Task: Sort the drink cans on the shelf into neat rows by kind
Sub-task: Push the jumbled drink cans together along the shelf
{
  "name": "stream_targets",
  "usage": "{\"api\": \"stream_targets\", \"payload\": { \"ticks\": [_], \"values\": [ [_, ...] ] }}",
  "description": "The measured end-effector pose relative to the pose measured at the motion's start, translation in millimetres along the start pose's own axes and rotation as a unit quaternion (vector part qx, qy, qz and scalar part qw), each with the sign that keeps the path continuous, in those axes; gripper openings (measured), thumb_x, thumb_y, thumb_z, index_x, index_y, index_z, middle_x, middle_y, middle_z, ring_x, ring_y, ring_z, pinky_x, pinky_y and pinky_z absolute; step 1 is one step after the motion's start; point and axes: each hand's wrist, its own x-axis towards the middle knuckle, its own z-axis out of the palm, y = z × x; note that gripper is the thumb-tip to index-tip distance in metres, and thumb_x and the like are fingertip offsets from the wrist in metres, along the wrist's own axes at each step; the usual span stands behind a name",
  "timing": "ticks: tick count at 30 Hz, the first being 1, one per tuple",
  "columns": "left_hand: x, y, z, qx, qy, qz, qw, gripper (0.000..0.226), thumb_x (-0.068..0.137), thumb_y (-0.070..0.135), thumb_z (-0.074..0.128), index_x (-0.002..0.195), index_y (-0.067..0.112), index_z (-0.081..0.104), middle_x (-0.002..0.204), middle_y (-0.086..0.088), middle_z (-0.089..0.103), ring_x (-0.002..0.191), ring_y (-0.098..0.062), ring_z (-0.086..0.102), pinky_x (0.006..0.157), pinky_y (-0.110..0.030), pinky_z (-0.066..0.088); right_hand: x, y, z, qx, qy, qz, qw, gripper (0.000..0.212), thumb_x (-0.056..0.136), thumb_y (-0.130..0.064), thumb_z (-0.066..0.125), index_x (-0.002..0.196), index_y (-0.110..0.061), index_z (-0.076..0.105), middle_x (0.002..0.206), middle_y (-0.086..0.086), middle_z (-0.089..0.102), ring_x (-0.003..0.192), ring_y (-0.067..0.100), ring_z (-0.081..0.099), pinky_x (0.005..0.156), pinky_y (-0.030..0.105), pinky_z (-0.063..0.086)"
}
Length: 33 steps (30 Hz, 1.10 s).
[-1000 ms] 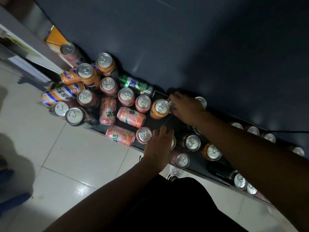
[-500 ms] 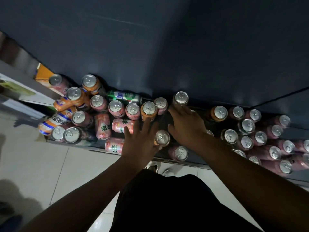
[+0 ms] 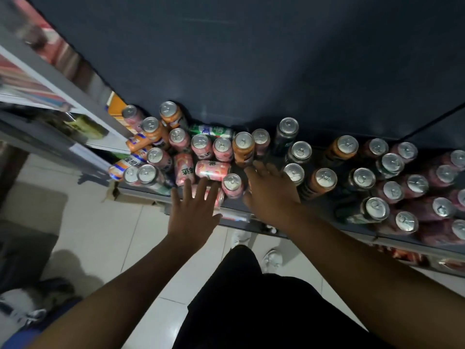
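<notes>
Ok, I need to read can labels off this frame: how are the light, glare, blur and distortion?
Head view: dim overall, yet lids glare white, as on the orange can; the lying pink can shows its print fairly sharply; the pink cans at far right sink into shadow, labels unreadable; the upper-left shelving is smeared with blur; wide-lens stretch grows toward the corners.

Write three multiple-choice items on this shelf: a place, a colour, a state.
1. Where does the green can lie? A. against the back wall B. at the shelf's front edge C. on the floor
2. What colour is the upright can between the left hand and right hand? A. black B. pink C. green
3. How is the left hand? A. fisted B. gripping a can C. fingers spread straight
Answers: A, it lies at the wall; B, its side shows pink; C, no finger curls.
</notes>
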Motion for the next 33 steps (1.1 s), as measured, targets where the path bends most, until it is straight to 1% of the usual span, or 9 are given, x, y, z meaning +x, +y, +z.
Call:
{"api": "stream_targets", "payload": {
  "ticks": [4, 8, 14, 18, 21, 24, 26, 29, 33],
  "values": [
    [0, -7, 11, -0.022, -0.024, 0.002, 0.999, 0.081, 0.075, 0.053, 0.082, 0.14, 0.012, 0.056, 0.145, -0.019, 0.054, 0.131, -0.052, 0.05, 0.099, -0.067, 0.045, 4, -18, 4, 0.014, 0.001, 0.0, 1.0, 0.059, 0.098, -0.039, 0.051, 0.15, -0.019, 0.033, 0.161, 0.005, 0.029, 0.145, 0.033, 0.032, 0.111, 0.047, 0.034],
    [17, -21, 28, -0.047, -0.032, 0.032, 0.998, 0.085, 0.058, 0.042, 0.094, 0.13, 0.006, 0.065, 0.133, -0.023, 0.062, 0.122, -0.055, 0.057, 0.092, -0.068, 0.05, 26, -36, 14, 0.017, -0.026, 0.013, 0.999, 0.063, 0.1, -0.04, 0.049, 0.154, -0.017, 0.027, 0.163, 0.006, 0.024, 0.146, 0.033, 0.029, 0.112, 0.047, 0.035],
    [50, -56, 66, -0.081, -0.059, 0.079, 0.992, 0.082, 0.046, 0.03, 0.096, 0.12, 0.008, 0.07, 0.127, -0.021, 0.065, 0.117, -0.054, 0.06, 0.088, -0.067, 0.052, 62, -57, 31, 0.051, -0.063, 0.087, 0.993, 0.056, 0.098, -0.037, 0.054, 0.148, -0.016, 0.036, 0.151, 0.007, 0.039, 0.137, 0.031, 0.041, 0.101, 0.044, 0.043],
    [60, -71, 92, -0.08, -0.102, 0.124, 0.984, 0.085, 0.041, 0.024, 0.094, 0.121, 0.006, 0.071, 0.124, -0.023, 0.067, 0.114, -0.055, 0.061, 0.088, -0.067, 0.053, 81, -72, 39, 0.051, -0.081, 0.111, 0.989, 0.055, 0.1, -0.037, 0.05, 0.147, -0.014, 0.036, 0.15, 0.009, 0.04, 0.133, 0.034, 0.044, 0.101, 0.044, 0.042],
    [63, -81, 107, -0.078, -0.119, 0.153, 0.978, 0.081, 0.045, 0.021, 0.091, 0.121, 0.006, 0.07, 0.123, -0.023, 0.066, 0.11, -0.054, 0.062, 0.086, -0.061, 0.055, 95, -78, 43, 0.047, -0.091, 0.119, 0.988, 0.054, 0.1, -0.037, 0.05, 0.146, -0.014, 0.037, 0.151, 0.01, 0.039, 0.133, 0.035, 0.044, 0.102, 0.044, 0.041],
    [61, -89, 120, -0.085, -0.127, 0.174, 0.973, 0.082, 0.039, 0.022, 0.093, 0.116, 0.004, 0.07, 0.121, -0.023, 0.066, 0.105, -0.052, 0.064, 0.084, -0.055, 0.057, 107, -78, 48, 0.024, -0.093, 0.111, 0.989, 0.047, 0.099, -0.037, 0.05, 0.139, -0.013, 0.043, 0.146, 0.01, 0.046, 0.129, 0.034, 0.049, 0.101, 0.041, 0.039],
    [61, -91, 125, -0.093, -0.133, 0.17, 0.972, 0.073, 0.045, 0.017, 0.091, 0.114, 0.004, 0.07, 0.121, -0.023, 0.067, 0.104, -0.053, 0.065, 0.082, -0.054, 0.059, 115, -77, 52, 0.028, -0.099, 0.111, 0.988, 0.045, 0.099, -0.036, 0.049, 0.137, -0.013, 0.044, 0.145, 0.009, 0.047, 0.129, 0.034, 0.049, 0.099, 0.041, 0.04],
    [63, -89, 133, -0.087, -0.116, 0.174, 0.974, 0.048, 0.065, 0.014, 0.072, 0.113, 0.006, 0.067, 0.118, -0.022, 0.068, 0.103, -0.052, 0.066, 0.078, -0.052, 0.06, 126, -73, 59, 0.034, -0.117, 0.104, 0.987, 0.048, 0.099, -0.034, 0.051, 0.141, -0.012, 0.042, 0.15, 0.01, 0.043, 0.132, 0.036, 0.046, 0.104, 0.042, 0.038],
    [75, -80, 139, -0.086, -0.111, 0.184, 0.973, 0.048, 0.078, 0.015, 0.059, 0.125, 0.01, 0.064, 0.124, -0.023, 0.067, 0.113, -0.053, 0.063, 0.078, -0.05, 0.059, 142, -67, 70, 0.039, -0.129, 0.086, 0.987, 0.056, 0.097, -0.034, 0.055, 0.147, -0.016, 0.039, 0.156, 0.007, 0.038, 0.137, 0.035, 0.044, 0.107, 0.044, 0.038]
  ]
}}
